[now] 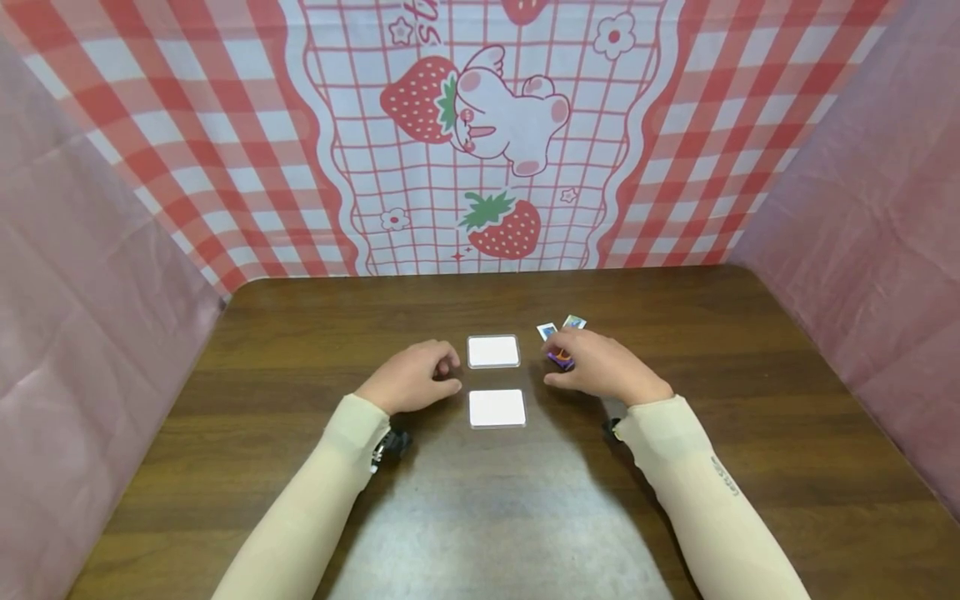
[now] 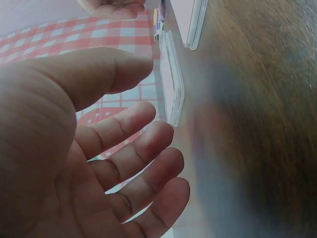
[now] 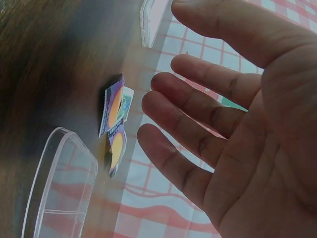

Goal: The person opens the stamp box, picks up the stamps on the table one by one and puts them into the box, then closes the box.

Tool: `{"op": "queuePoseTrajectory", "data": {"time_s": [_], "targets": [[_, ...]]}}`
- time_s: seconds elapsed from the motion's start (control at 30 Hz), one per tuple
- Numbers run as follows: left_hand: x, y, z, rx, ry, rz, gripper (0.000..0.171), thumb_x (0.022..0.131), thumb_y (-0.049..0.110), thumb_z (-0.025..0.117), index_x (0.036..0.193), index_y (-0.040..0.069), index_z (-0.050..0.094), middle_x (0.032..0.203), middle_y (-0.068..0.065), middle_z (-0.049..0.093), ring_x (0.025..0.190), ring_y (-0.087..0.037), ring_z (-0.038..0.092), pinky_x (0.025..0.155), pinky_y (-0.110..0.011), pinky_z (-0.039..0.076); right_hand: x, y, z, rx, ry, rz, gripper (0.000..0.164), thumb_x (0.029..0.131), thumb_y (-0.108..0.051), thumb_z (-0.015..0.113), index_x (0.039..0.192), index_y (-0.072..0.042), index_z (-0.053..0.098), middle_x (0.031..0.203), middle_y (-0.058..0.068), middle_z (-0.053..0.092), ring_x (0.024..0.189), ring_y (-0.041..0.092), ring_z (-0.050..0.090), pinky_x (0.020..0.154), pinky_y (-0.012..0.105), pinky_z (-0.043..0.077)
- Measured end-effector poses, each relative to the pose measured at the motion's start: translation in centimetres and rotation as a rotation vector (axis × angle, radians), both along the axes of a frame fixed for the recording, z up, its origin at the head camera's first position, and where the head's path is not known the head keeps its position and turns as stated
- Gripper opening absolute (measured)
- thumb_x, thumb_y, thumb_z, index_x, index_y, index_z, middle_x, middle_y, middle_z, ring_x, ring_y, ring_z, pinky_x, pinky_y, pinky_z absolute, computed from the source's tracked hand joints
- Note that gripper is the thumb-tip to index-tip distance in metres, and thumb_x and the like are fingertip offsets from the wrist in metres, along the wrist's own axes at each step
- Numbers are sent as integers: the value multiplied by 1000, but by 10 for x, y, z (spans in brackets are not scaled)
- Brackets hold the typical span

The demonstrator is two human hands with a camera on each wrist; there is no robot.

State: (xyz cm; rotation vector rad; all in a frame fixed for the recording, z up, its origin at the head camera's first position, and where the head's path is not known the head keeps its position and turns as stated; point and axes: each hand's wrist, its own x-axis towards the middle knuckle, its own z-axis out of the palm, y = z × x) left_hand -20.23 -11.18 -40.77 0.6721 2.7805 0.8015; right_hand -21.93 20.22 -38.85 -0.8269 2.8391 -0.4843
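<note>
Two white rectangular pieces with clear rims lie mid-table, a farther one [image 1: 492,351] and a nearer one [image 1: 498,407]. To their left, my left hand [image 1: 411,377] hovers with loosely bent fingers, holding nothing. My right hand [image 1: 603,367] is over a few small printed packets [image 1: 561,359], partly covering them in the head view. The right wrist view shows its fingers relaxed and apart from the purple packets [image 3: 113,106], which bear orange circles. Beyond the right fingertips lie small white-edged pieces with blue-green prints [image 1: 547,331].
A clear plastic box [image 3: 64,183] stands on the table near the right hand, mostly hidden by the forearm in the head view. The brown wooden table [image 1: 300,325] meets a red-checked strawberry cloth [image 1: 480,225] behind, with pink cloth at both sides.
</note>
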Motion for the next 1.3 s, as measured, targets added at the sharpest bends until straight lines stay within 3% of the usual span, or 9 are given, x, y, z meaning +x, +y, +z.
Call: {"op": "queuePoseTrajectory", "data": {"time_s": [0.37,0.63,1.0,1.3], "targets": [[-5,0,-6,19,-10,16,29,97,27,74,119,10,65,106,-3,63,98,-20,60,92,-41,50,-3,-2,-6,1,-17,-1,42,91,-29,81,125,-7,69,126,8,68,118,26,62,100,49,50],[-11,2,-8,23,-4,40,31,96,28,75,120,10,65,108,-4,63,99,-20,59,93,-41,49,-3,-8,-15,38,-44,46,41,92,-28,80,125,-7,69,124,8,68,116,26,63,99,48,50],[-27,10,-13,5,-46,94,52,92,34,78,135,10,60,115,-6,63,109,-24,58,97,-43,48,-2,-8,-16,37,-16,38,39,90,-29,81,122,-9,70,121,5,68,111,23,65,97,46,51],[-38,16,-19,-29,-36,104,73,88,43,81,146,7,54,116,-8,65,110,-25,57,97,-43,49,-2,-9,-11,32,-28,31,37,91,-28,81,121,-9,70,121,5,68,111,24,64,97,47,51]]}}
